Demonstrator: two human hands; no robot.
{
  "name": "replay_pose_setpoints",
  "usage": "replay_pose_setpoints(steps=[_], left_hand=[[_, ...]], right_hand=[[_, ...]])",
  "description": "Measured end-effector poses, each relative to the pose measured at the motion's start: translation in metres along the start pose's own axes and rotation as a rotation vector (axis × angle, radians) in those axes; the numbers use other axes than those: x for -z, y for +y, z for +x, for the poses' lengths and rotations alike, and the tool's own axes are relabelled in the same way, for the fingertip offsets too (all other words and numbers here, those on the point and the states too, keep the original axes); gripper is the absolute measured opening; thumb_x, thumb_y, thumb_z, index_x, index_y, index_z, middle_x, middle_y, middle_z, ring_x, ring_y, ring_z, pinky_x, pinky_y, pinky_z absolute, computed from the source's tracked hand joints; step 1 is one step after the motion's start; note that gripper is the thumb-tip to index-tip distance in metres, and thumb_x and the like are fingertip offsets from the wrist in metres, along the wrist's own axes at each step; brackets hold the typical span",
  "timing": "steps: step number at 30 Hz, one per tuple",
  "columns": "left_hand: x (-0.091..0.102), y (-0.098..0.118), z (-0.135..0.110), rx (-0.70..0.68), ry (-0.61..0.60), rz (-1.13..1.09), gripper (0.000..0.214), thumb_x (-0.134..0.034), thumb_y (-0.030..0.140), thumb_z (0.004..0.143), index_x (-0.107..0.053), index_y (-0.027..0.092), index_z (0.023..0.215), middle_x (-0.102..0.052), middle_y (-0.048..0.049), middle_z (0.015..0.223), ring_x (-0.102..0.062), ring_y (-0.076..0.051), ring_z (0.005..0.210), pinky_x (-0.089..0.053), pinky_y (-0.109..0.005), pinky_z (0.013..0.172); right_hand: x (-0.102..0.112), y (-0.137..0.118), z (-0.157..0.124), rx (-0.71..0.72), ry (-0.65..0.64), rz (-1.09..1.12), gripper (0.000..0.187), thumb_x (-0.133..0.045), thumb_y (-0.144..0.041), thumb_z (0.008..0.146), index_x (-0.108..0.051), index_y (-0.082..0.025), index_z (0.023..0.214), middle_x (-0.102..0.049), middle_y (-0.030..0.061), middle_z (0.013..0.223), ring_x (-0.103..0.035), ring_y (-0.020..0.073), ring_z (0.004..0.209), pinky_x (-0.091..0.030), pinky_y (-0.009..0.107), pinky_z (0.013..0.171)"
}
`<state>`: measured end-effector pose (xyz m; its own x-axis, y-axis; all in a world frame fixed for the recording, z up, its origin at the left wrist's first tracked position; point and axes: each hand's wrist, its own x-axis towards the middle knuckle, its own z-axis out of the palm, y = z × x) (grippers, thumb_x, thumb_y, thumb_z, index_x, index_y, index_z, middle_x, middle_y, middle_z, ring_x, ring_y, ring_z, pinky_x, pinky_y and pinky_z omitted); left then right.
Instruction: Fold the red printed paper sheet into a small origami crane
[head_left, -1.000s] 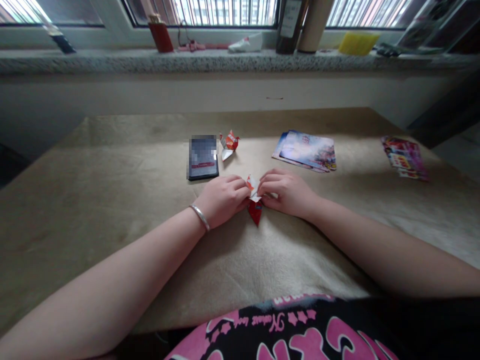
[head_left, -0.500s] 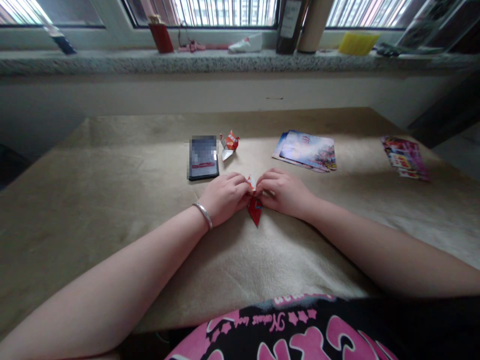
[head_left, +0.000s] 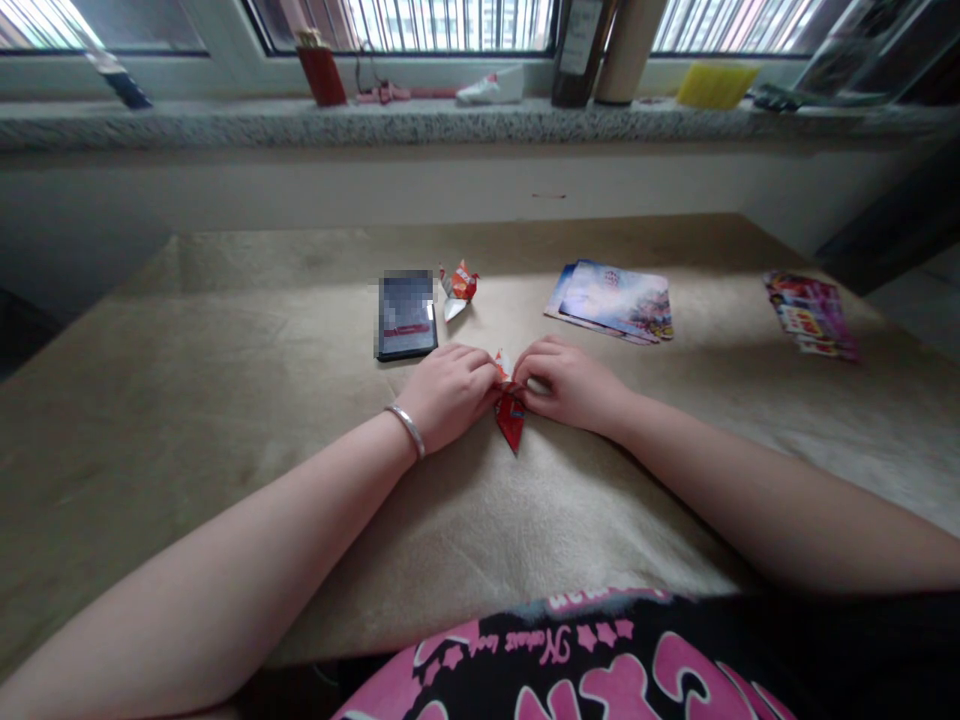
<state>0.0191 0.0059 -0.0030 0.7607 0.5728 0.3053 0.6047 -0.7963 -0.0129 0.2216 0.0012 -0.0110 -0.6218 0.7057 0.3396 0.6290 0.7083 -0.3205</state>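
Observation:
A piece of folded red and white paper (head_left: 511, 425) lies between my two hands, its red point toward me and a white and orange tip on the far side. From the left, my left hand (head_left: 456, 393), with a silver bangle at the wrist, pinches the paper's middle. My right hand (head_left: 566, 382) grips the same middle from the right with thumb and fingers. The fingertips hide the centre folds. Just beyond my left hand stands a folded paper crane (head_left: 459, 290) in red, orange and white.
A dark phone-like device (head_left: 406, 315), its screen blurred, lies beside the crane. Printed cards (head_left: 615, 298) are stacked to the right, and more colourful cards (head_left: 811, 315) lie farther right. Along the windowsill (head_left: 420, 125) stand a red lighter (head_left: 321, 68), bottles and a yellow block (head_left: 717, 87).
My right fingers have shifted slightly at the paper's middle, and a little more of its red part shows. Everything else stays in place.

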Motion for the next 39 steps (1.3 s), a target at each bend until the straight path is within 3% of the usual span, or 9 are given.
replay_pose_setpoints(steps=[5,9,16,23,39], left_hand=[[-0.003,0.002,0.002,0.002,0.011,0.019,0.020,-0.046,0.023,0.089,-0.063,0.013,0.087,-0.065,-0.0092,0.095,-0.058,-0.021,0.093,-0.043,-0.037,0.091],[-0.006,0.000,0.000,0.067,0.011,-0.112,0.017,-0.048,0.023,0.087,-0.064,0.015,0.086,-0.064,-0.0087,0.101,-0.057,-0.019,0.096,-0.045,-0.035,0.088],[-0.007,-0.005,-0.002,0.144,0.033,-0.277,0.020,-0.049,0.027,0.086,-0.062,0.016,0.075,-0.066,-0.0053,0.091,-0.058,-0.017,0.093,-0.044,-0.034,0.089],[-0.009,-0.002,-0.001,0.252,0.030,-0.312,0.014,-0.055,0.024,0.081,-0.059,0.015,0.070,-0.065,-0.0055,0.085,-0.058,-0.018,0.088,-0.045,-0.034,0.085],[-0.009,-0.002,0.003,0.298,0.002,-0.256,0.019,-0.057,0.029,0.080,-0.062,0.016,0.068,-0.064,-0.0042,0.077,-0.057,-0.016,0.078,-0.044,-0.029,0.076]], right_hand=[[0.001,-0.003,0.001,0.063,-0.004,-0.113,0.008,-0.057,-0.021,0.077,-0.064,-0.019,0.079,-0.067,0.0067,0.092,-0.054,0.0216,0.089,-0.041,0.036,0.082],[-0.002,-0.003,0.004,0.008,-0.003,-0.020,0.007,-0.059,-0.018,0.074,-0.066,-0.019,0.076,-0.066,0.0059,0.097,-0.053,0.0210,0.092,-0.041,0.036,0.086],[-0.003,0.002,0.006,-0.077,-0.037,0.098,0.010,-0.057,-0.020,0.077,-0.067,-0.020,0.078,-0.066,0.0050,0.096,-0.055,0.0199,0.095,-0.039,0.037,0.090],[-0.006,0.004,0.007,-0.131,0.027,0.122,0.012,-0.058,-0.025,0.080,-0.062,-0.018,0.071,-0.068,0.0058,0.086,-0.057,0.0188,0.086,-0.040,0.034,0.082],[-0.013,0.006,0.009,-0.202,0.079,0.166,0.006,-0.059,-0.022,0.075,-0.057,-0.019,0.070,-0.066,0.0051,0.084,-0.056,0.0179,0.082,-0.041,0.033,0.079]])
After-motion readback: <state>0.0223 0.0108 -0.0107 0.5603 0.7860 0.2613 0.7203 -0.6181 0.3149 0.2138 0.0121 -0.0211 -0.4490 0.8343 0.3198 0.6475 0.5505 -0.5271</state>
